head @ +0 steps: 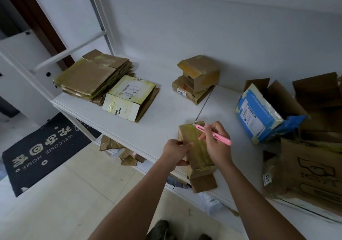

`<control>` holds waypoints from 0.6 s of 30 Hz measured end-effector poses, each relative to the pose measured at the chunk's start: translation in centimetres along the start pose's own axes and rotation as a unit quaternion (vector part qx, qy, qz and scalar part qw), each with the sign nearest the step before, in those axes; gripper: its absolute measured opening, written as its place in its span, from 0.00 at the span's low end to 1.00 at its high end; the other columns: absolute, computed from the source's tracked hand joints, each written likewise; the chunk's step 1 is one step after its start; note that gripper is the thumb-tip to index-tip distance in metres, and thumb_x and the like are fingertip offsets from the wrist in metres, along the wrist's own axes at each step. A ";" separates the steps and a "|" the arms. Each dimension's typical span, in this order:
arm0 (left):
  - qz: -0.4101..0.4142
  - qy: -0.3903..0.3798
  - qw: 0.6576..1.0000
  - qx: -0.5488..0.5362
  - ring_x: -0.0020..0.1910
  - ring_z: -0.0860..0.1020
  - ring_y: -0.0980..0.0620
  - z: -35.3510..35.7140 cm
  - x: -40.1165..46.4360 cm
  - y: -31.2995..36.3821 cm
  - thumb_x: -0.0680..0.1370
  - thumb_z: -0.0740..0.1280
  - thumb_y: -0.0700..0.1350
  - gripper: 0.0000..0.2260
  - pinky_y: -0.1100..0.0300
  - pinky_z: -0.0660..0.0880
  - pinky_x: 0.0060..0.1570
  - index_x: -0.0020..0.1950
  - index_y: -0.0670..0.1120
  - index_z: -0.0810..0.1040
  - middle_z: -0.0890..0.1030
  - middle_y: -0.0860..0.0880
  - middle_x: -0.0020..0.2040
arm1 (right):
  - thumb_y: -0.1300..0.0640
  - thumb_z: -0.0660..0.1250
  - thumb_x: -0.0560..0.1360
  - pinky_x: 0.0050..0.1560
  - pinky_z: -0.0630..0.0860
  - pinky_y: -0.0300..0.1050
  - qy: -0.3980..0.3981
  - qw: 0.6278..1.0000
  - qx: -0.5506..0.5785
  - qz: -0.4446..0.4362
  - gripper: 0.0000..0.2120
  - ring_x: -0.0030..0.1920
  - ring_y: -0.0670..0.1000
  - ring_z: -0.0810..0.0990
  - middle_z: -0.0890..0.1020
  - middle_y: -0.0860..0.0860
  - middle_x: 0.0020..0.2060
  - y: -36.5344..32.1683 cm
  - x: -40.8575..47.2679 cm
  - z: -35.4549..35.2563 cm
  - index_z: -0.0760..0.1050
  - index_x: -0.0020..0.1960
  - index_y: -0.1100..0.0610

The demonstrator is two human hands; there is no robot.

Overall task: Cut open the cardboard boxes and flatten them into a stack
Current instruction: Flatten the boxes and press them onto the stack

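We count one flattened brown cardboard stack at ten o'clock. Our left hand grips one tape-wrapped brown box at centre; our right hand pinches one pink cutter.

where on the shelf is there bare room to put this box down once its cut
Bare shelf lies between the flat stack on the left, the small boxes at the back and the box in hand. A narrower strip runs between the small boxes and the blue box. The right end is crowded with open cartons.
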State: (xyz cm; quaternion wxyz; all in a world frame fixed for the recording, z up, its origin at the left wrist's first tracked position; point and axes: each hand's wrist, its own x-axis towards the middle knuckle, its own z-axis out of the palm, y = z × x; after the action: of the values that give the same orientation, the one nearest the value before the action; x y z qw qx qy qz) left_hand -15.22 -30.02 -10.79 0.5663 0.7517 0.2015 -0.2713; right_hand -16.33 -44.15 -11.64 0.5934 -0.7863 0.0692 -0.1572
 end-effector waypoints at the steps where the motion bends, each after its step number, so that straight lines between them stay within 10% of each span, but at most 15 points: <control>1: 0.001 -0.001 1.000 0.002 0.39 0.83 0.43 0.0 0.0 0.0 0.77 0.72 0.50 0.29 0.57 0.82 0.32 0.73 0.40 0.67 0.76 0.41 0.63 | 0.56 0.63 0.80 0.34 0.77 0.32 0.000 1.000 -0.004 -0.005 0.10 0.36 0.42 0.83 0.81 0.49 0.31 0.0 0.0 0.0 0.70 0.40 0.54; 18: 0.009 0.006 1.000 0.002 0.36 0.82 0.45 0.2 -0.4 0.3 0.78 0.70 0.49 0.24 0.61 0.79 0.26 0.69 0.39 0.70 0.78 0.43 0.57 | 0.63 0.64 0.79 0.26 0.69 0.30 -0.085 0.987 -0.126 -0.047 0.12 0.28 0.41 0.75 0.72 0.45 0.27 -1.2 -1.6 -1.3 0.68 0.38 0.56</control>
State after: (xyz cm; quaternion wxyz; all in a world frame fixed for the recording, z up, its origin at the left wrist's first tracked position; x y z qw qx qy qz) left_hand -15.38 -30.28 -10.32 0.5659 0.7563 0.1981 -0.2619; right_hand -18.33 -44.48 -10.44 0.4850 -0.8679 0.0014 -0.1075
